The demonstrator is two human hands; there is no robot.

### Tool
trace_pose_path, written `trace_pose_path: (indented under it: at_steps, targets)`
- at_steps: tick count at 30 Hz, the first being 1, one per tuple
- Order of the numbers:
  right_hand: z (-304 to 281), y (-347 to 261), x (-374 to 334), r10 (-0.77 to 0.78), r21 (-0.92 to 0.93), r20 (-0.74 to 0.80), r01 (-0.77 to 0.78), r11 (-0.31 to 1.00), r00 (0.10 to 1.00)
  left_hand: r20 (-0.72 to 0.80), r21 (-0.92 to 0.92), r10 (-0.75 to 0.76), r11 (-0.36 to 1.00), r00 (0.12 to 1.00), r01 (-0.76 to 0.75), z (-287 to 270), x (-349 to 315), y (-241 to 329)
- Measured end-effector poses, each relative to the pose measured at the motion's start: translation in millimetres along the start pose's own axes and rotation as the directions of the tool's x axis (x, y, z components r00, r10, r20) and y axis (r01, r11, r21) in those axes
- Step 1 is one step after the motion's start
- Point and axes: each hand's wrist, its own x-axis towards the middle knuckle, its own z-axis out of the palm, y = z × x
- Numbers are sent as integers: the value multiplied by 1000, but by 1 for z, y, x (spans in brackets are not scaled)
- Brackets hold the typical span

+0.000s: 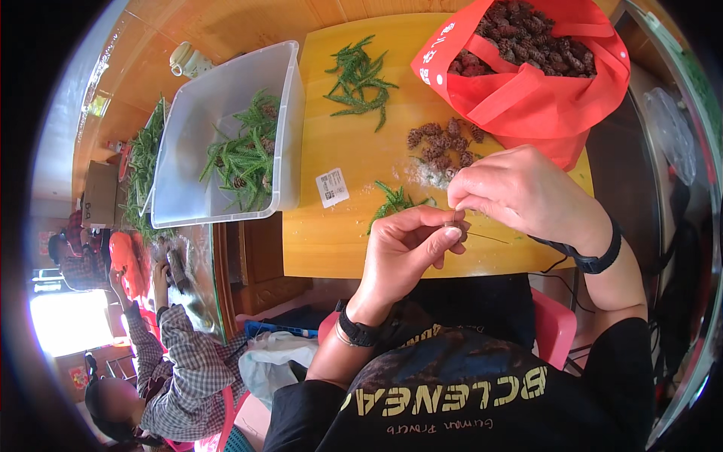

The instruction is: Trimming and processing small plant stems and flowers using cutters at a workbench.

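My left hand [410, 245] pinches a small brown pine cone [458, 225] between thumb and fingers, and most of the cone is hidden. A thin dark wire [488, 237] sticks out from it to the right, over the table. Just above, the fingertips of my right hand [508, 184] are pressed together on a thin strand that rises from the cone. A green artificial pine sprig [392, 202] lies beside my left hand. Past my right hand is a loose pile of brown pine cones [444, 143] with white powdery bits around it.
A red bag [520, 105] full of pine cones stands at the far right of the yellow table [316, 252]. Green sprigs [358, 79] lie at the back. Left are a white label [331, 187] and a clear plastic bin [181, 151] holding sprigs. A co-worker [184, 369] sits at another table.
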Motion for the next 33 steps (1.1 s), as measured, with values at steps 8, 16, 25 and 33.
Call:
trace_pose_path:
  at_steps: [8, 16, 25, 33]
  targets:
    - [-1, -7, -6, 69, -45, -8, -69, 997, 998, -30, 33, 35, 999, 999, -34, 2, 0, -2]
    - [-12, -27, -14, -47, -292, 21, 51, 955, 999, 17, -194, -9, 981, 1000, 12, -8, 2, -4]
    - [-8, -32, -13, -75, -462, 149, 136, 877, 986, 89, -66, -123, 989, 988, 129, -4, 2, 5]
    - [-35, -18, -11, -133, -179, 7, 132, 975, 991, 74, -110, -48, 992, 996, 56, -6, -2, -2]
